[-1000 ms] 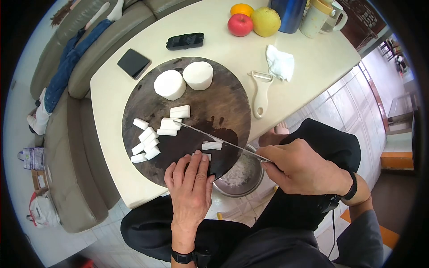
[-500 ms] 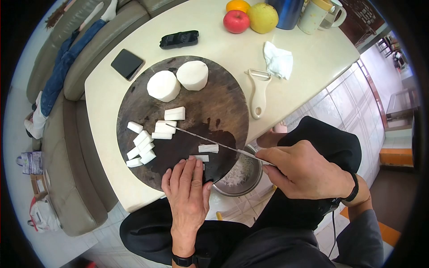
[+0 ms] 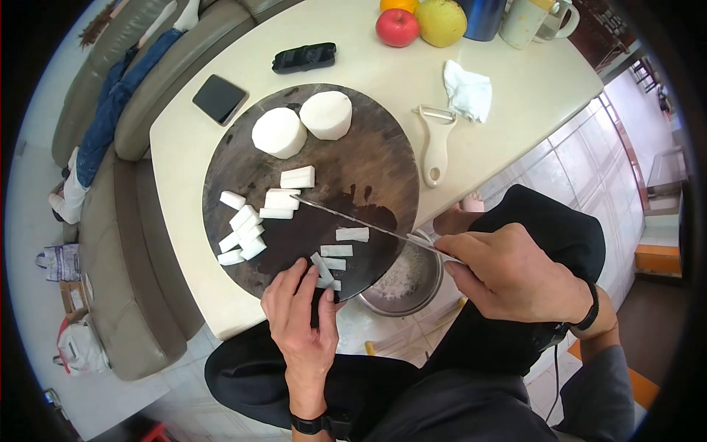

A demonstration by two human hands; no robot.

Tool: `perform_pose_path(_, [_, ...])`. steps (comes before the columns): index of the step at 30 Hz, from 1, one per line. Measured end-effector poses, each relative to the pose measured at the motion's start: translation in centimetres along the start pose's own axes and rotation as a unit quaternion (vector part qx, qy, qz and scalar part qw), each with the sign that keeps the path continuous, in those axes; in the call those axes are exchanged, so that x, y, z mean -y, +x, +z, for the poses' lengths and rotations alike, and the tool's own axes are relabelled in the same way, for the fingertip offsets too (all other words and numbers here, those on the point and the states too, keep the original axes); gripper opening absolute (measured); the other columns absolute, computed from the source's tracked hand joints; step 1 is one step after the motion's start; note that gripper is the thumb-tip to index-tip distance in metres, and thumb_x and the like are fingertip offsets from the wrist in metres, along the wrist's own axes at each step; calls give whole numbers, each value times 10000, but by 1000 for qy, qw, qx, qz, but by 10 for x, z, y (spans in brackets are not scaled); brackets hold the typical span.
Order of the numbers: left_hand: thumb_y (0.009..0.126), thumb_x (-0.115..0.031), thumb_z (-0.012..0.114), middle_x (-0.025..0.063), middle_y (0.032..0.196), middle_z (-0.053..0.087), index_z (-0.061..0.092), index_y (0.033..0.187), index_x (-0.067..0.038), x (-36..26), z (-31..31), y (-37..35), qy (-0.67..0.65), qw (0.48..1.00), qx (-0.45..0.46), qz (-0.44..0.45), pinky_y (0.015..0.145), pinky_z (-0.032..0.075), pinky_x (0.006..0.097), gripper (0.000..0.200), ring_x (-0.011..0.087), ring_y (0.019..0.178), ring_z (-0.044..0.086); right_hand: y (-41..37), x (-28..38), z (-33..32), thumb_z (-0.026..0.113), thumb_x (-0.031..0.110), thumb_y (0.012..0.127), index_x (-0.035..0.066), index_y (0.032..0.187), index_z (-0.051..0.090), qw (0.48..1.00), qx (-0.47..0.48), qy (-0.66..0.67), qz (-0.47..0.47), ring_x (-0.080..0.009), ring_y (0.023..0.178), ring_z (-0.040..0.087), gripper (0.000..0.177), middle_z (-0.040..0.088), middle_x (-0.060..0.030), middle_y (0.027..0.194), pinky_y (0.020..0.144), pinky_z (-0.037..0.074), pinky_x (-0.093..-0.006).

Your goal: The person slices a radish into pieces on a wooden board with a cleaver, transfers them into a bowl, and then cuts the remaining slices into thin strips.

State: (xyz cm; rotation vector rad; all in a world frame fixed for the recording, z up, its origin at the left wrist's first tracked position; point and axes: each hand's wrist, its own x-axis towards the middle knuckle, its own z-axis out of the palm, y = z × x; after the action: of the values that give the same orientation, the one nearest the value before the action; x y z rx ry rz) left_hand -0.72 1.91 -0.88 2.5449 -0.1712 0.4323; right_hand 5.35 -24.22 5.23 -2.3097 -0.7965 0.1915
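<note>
In the head view, the two hands are apart in the lower half of the frame. The right hand (image 3: 515, 276), right of centre, is closed round the handle of a knife (image 3: 353, 219). Its blade slants up and left over the round dark board (image 3: 379, 162), the tip by the right end of a white block (image 3: 281, 199); whether they touch cannot be told.

The left hand (image 3: 300, 324), at lower centre, has its fingers and thumb at the board's near edge, slightly spread by a slanting thin strip (image 3: 322, 269); whether they pinch it is unclear. More thin strips (image 3: 336, 251) lie flat just right of these fingertips, below the blade.

Two thick round white pieces (image 3: 280, 132) stand side by side on the upper part of the board. Below them are a few white blocks, and a loose cluster of white sticks (image 3: 244, 218) lies at the board's left side.

The board rests on a pale desk (image 3: 368, 66). A metal bowl (image 3: 401, 312) holding white shreds is below the desk's edge, at lower centre, partly hidden by the board. Right of the board lie a white peeler (image 3: 437, 151) and a crumpled white cloth or tissue (image 3: 468, 91). A phone (image 3: 220, 99) and a black object (image 3: 304, 58) lie beyond the board's upper left. At the top are a red apple (image 3: 397, 27), a yellow fruit (image 3: 440, 22), an orange fruit (image 3: 398, 4), a blue bottle (image 3: 482, 16) and a pale cup (image 3: 525, 23). A person (image 3: 110, 110) in jeans lies on the sofa (image 3: 132, 309) at upper left.
</note>
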Motion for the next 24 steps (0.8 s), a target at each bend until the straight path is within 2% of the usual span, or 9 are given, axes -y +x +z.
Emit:
perform_pose_path(4, [762,6,700,152,1172,645,672,1084,-5,-3,-3,11,24,1000,9,1,978,421,415,324,345,1082,580,0,0,2,623,43,794,-20,883,559,1000,2,7,1,-346,637,609,126,570,-142,686,564,472,-423])
perform_pose_path(9, [736,-11,733,135,1119,653,679,1053,-16,-4,-13,29,2,997,74,-9,923,428,387,322,312,1030,586,0,1,1,620,42,801,-27,902,567,1000,9,16,-1,-353,645,614,133,580,-149,697,565,475,-423])
perform_pose_path(13, [721,-23,754,122,1089,654,681,1009,-20,-1,-8,28,8,997,73,-2,906,426,386,296,298,1019,590,-1,-1,1,624,42,800,-29,909,569,1000,7,17,-5,-351,652,620,142,587,-150,702,566,483,-418])
perform_pose_path(15, [712,-29,767,112,1061,653,667,944,-22,-1,0,24,45,999,16,23,903,426,395,252,302,1018,587,-1,-1,2,625,42,797,-30,912,569,1000,4,12,-3,-351,654,621,147,590,-150,704,568,485,-417])
perform_pose_path(16, [712,-29,767,112,1061,653,667,944,-22,-2,3,23,45,999,16,23,903,426,395,252,302,1018,587,-1,-1,2,626,42,795,-30,915,569,1000,1,7,-3,-350,656,623,151,592,-150,707,570,486,-417])
perform_pose_path(18, [714,-15,758,111,1029,654,645,894,-26,-1,9,24,63,992,-41,101,893,430,403,213,315,998,590,-1,-1,2,627,42,794,-29,914,569,1000,0,6,-3,-349,657,623,152,593,-149,707,570,486,-417])
perform_pose_path(24, [723,15,732,127,993,663,633,890,-21,3,13,19,-9,998,-30,57,849,461,406,197,333,948,608,-2,-2,3,625,44,796,-26,902,565,1000,-2,9,-7,-355,658,619,140,592,-150,704,573,482,-424])
